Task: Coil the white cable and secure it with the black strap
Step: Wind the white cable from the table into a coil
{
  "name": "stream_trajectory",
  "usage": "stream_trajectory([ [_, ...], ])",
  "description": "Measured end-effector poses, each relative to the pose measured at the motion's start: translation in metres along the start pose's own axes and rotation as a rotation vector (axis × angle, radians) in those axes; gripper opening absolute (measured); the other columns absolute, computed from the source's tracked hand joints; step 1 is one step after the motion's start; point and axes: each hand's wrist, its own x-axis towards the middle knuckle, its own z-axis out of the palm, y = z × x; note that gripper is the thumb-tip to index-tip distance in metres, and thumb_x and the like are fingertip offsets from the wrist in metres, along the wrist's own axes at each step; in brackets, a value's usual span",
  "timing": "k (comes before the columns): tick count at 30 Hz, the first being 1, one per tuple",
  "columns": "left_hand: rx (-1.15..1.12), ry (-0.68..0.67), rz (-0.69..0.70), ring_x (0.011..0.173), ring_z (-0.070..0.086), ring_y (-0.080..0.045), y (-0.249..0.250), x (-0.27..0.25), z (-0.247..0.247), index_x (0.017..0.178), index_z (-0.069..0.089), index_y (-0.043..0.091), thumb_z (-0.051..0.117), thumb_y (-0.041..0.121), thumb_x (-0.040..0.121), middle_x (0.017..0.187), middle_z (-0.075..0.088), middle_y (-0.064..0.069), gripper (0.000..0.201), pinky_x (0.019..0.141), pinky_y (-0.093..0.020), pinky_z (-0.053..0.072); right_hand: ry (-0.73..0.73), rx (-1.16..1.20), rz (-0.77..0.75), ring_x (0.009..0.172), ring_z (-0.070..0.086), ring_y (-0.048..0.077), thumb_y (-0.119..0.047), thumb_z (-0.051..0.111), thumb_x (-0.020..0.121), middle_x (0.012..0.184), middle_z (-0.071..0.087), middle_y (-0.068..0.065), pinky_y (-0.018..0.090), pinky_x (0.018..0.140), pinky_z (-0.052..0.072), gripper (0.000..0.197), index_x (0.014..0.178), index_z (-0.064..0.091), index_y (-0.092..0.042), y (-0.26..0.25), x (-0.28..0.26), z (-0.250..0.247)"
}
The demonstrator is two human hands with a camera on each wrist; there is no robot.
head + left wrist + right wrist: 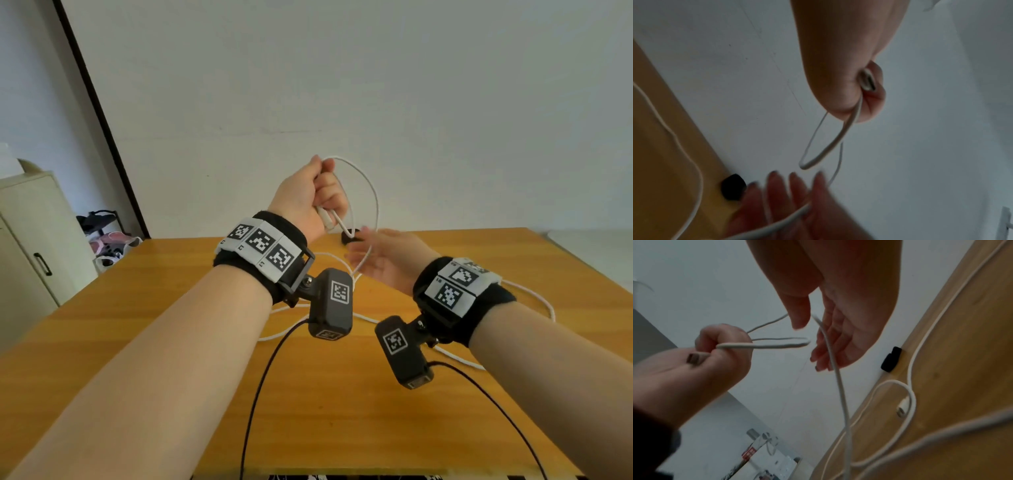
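Observation:
My left hand (318, 195) is raised above the wooden table (154, 325) and grips the white cable (375, 195) in a fist. One connector end pokes out below the fist beside a small loop (830, 142), and a larger loop arcs over to the right. My right hand (383, 260) is open just below it, palm up, and the cable (838, 378) runs across its straight fingers (824, 345) down to the table. The black strap (352, 236) lies on the table's far edge behind both hands. The cable's other connector (902, 407) lies on the table.
Slack cable (534, 294) snakes over the table under and right of my wrists. Black camera leads (260, 394) hang from the wrist cameras toward me. A pale cabinet (30, 240) and bags on the floor (109, 240) are off the table's left side.

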Motion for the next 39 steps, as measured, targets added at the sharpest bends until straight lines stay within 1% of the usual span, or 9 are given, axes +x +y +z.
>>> stream_trajectory([
  [4,-0.107,0.038,0.046,0.026,0.021,-0.006,0.009,0.002,-0.003,0.070,0.048,0.012,0.034,0.032,0.101,0.036,0.025,0.007,0.040,0.033,-0.015,0.018,-0.157,-0.165,0.132,0.080,0.064,0.023,-0.002,0.048,0.094,0.086,0.061,0.011,0.043,0.095,0.046,0.008,0.089,0.053,-0.006,0.015,-0.008,0.000],
  [6,-0.138,0.042,0.054,0.026,0.022,-0.006,0.011,0.003,-0.005,0.070,0.049,0.012,0.035,0.033,0.101,0.036,0.026,0.006,0.040,0.032,-0.014,0.020,-0.152,-0.135,0.160,0.080,0.065,0.025,-0.003,0.047,0.095,0.088,0.061,0.013,0.045,0.089,0.051,0.004,0.094,0.051,-0.006,0.020,-0.009,0.004],
  [10,-0.151,0.039,0.048,0.026,0.022,-0.006,0.014,0.001,-0.006,0.069,0.049,0.013,0.035,0.033,0.101,0.036,0.026,0.006,0.040,0.033,-0.015,0.019,0.122,-0.093,0.033,0.060,0.060,0.021,-0.005,0.049,0.094,0.075,0.058,0.012,0.032,0.056,0.057,0.002,0.093,0.049,-0.004,0.012,-0.009,0.008],
  [15,-0.122,0.006,0.018,0.026,0.023,-0.006,0.013,-0.004,-0.005,0.070,0.050,0.013,0.034,0.033,0.101,0.036,0.026,0.007,0.040,0.032,-0.014,0.020,0.348,-0.501,-0.171,0.052,0.048,0.014,-0.005,0.051,0.093,0.078,0.062,0.009,0.025,0.054,0.049,0.014,0.080,0.057,-0.007,0.005,0.004,0.005],
  [18,-0.077,-0.008,0.028,0.027,0.022,-0.006,0.010,-0.004,-0.003,0.073,0.053,0.013,0.036,0.033,0.100,0.037,0.025,0.007,0.038,0.033,-0.015,0.020,0.179,-0.625,-0.088,0.059,0.052,0.016,0.008,0.041,0.092,0.105,0.055,0.011,0.025,0.056,0.049,0.033,0.120,0.055,-0.005,0.008,0.002,0.011],
  [22,0.047,-0.052,0.061,0.028,0.021,-0.006,0.005,-0.003,-0.002,0.081,0.057,0.012,0.037,0.037,0.100,0.037,0.024,0.007,0.037,0.033,-0.016,0.022,-0.100,-0.944,0.012,0.051,0.057,0.012,0.010,0.035,0.093,0.118,0.051,0.016,0.019,0.045,0.045,0.058,0.141,0.034,-0.022,0.017,-0.011,0.020],
  [24,0.125,-0.059,0.088,0.030,0.020,-0.005,0.002,-0.002,-0.002,0.090,0.060,0.014,0.036,0.037,0.100,0.038,0.024,0.007,0.035,0.036,-0.017,0.021,-0.168,-1.026,-0.017,0.050,0.058,0.012,0.011,0.038,0.091,0.116,0.054,0.018,0.016,0.040,0.043,0.060,0.141,0.032,-0.023,0.020,-0.016,0.024],
  [29,0.277,-0.068,0.126,0.034,0.021,-0.004,-0.006,-0.002,-0.003,0.114,0.058,0.020,0.037,0.035,0.100,0.042,0.027,0.009,0.029,0.044,-0.018,0.020,-0.102,-1.054,-0.039,0.033,0.055,0.005,-0.002,0.048,0.091,0.056,0.061,-0.002,0.014,0.033,0.039,0.025,0.116,0.049,-0.004,0.021,-0.016,0.030],
  [39,0.956,-0.091,0.315,0.047,0.028,-0.008,-0.020,-0.001,-0.012,0.136,0.044,0.025,0.031,0.024,0.102,0.060,0.029,0.004,0.037,0.052,-0.025,0.027,-0.081,-1.164,-0.297,0.064,0.048,0.010,-0.001,0.043,0.091,0.088,0.052,-0.001,0.019,0.058,0.041,0.042,0.120,0.062,-0.026,0.000,-0.019,0.014],
])
